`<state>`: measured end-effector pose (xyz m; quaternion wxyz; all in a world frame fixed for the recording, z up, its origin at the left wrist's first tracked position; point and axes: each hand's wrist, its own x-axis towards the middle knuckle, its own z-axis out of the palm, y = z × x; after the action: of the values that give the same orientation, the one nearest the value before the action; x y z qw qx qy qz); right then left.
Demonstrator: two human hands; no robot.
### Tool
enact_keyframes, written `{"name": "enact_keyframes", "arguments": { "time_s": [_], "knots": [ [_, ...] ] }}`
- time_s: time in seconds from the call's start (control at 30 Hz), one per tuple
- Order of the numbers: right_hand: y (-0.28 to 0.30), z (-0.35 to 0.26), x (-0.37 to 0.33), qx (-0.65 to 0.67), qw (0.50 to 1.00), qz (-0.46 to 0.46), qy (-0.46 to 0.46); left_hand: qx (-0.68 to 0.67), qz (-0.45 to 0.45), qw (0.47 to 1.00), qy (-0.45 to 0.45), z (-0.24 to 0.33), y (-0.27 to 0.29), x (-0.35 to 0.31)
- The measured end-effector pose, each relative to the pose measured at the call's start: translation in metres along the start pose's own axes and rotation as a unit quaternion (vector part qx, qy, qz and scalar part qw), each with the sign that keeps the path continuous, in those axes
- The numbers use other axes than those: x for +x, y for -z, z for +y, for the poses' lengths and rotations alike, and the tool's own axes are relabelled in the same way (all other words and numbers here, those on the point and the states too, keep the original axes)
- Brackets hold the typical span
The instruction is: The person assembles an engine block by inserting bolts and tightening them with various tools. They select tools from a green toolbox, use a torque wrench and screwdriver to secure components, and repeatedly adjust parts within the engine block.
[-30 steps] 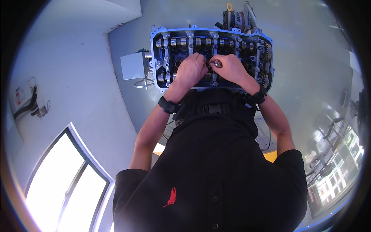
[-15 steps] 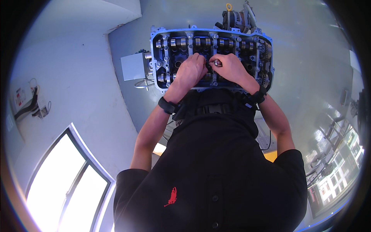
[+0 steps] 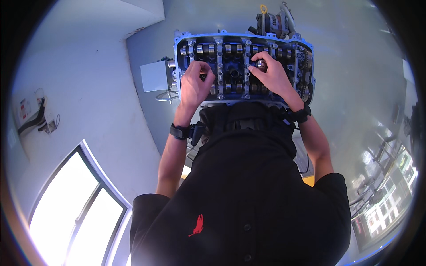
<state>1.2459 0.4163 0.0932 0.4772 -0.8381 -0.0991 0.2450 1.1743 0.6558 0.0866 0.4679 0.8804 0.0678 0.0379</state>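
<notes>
An engine cylinder head (image 3: 220, 91) with its camshafts exposed lies in front of me. Over its left part hangs my left hand (image 3: 194, 86), its fingers loosely curled and thumb apart, with nothing visible in them. My right hand (image 3: 274, 75), over the right-centre part, holds a shiny, round-ended metal tool (image 3: 261, 65) against its palm, thumb and index finger spread. Most of that tool is hidden by the hand. Between my hands a dark round tube (image 3: 234, 72) stands in the middle opening of the cylinder head.
An alternator (image 3: 274, 24) sits beyond the far edge, with a yellow-ringed dipstick (image 3: 263, 9) beside it. At the left end is a pale grey box (image 3: 154, 76). The chain end (image 3: 305, 66) is on the right. A wall rises on the left.
My hands have parted from the middle of the cylinder head. The left one moved left; the right one shifted slightly right and up with the metal tool. The dark tube between them is now exposed.
</notes>
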Motion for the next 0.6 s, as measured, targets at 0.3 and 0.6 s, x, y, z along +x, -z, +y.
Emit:
{"name": "enact_keyframes", "arguments": {
  "time_s": [0.3, 0.6],
  "knots": [
    [-0.01, 0.016, 0.003, 0.057, 0.997, -0.048, 0.026, 0.047, 0.029, 0.995, -0.085, -0.002, -0.014, -0.012],
    [-0.03, 0.013, 0.011, 0.038, 0.994, -0.097, 0.033, 0.047, 0.07, 0.992, -0.092, -0.013, -0.013, -0.03]
  ]
}}
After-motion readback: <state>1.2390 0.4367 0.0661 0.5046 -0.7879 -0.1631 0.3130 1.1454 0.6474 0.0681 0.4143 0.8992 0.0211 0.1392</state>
